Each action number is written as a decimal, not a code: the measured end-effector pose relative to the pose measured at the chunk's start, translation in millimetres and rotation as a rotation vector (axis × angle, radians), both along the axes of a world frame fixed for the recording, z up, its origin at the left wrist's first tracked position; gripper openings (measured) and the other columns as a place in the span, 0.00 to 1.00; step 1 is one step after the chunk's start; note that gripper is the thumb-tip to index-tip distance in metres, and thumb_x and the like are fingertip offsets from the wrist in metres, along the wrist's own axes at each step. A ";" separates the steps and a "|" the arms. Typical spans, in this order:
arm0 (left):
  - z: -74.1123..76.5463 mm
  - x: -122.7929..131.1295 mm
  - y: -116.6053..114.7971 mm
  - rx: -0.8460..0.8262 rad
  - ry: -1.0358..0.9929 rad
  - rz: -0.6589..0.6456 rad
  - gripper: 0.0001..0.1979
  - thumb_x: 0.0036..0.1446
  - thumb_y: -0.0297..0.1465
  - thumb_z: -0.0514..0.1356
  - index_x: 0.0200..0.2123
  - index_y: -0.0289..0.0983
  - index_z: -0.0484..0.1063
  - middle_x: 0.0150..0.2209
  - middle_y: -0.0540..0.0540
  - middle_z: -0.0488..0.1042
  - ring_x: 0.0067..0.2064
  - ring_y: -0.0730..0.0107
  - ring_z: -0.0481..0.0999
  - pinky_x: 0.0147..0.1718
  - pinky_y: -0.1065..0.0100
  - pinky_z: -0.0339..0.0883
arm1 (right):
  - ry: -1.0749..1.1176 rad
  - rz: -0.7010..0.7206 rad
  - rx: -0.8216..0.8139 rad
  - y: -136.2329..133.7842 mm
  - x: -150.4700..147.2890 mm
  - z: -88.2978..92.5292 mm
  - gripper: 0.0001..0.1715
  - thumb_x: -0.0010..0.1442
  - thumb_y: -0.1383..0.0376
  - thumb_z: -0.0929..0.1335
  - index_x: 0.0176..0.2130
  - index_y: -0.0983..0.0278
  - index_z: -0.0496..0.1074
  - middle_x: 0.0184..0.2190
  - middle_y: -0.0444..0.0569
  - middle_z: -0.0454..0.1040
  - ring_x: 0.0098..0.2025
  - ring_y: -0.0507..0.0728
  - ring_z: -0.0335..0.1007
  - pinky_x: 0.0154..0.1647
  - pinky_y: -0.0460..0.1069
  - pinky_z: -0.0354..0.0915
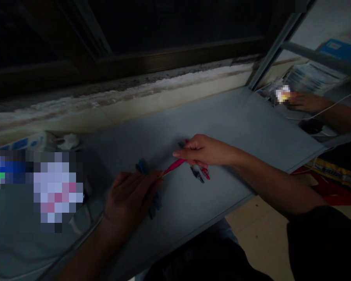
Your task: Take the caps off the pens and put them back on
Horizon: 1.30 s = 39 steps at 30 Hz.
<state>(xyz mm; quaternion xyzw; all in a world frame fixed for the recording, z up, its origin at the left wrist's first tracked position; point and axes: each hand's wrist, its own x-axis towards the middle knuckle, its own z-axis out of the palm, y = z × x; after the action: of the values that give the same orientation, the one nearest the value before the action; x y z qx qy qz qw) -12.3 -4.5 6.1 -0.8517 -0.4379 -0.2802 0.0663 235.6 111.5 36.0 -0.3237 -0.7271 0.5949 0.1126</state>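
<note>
A slim pink pen point(174, 166) slants between my two hands over the grey tabletop. My right hand point(207, 150) is closed on its upper end, thumb stretched along it. At the pen's lower end the fingers of my left hand point(131, 195) are closed. Several blue pens point(155, 205) lie beneath my left hand, partly covered by it. Under my right hand is a small group of black and red pens point(199, 173), also partly hidden. The dim light blurs fine details.
Another person's hand point(308, 102) rests near stacked papers point(316, 80) beyond a metal frame point(269, 50) at the right. Boxes point(42, 138), a white plug point(68, 141) and cables stand at the left. The front table edge point(213, 216) runs close to my body.
</note>
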 end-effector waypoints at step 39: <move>10.2 30.2 -20.6 -0.143 0.053 -0.347 0.15 0.77 0.37 0.51 0.53 0.35 0.72 0.42 0.45 0.81 0.44 0.65 0.82 0.44 0.65 0.79 | 0.109 -0.087 0.136 -12.3 -16.0 -12.0 0.28 0.65 0.45 0.71 0.28 0.65 0.68 0.21 0.40 0.67 0.23 0.46 0.57 0.26 0.46 0.51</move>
<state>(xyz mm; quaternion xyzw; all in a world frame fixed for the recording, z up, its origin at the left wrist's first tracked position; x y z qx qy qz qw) 18.0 -25.1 16.3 -0.9240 -0.3014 -0.2330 -0.0320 219.6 99.2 24.0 -0.3136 -0.7439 0.5554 0.1995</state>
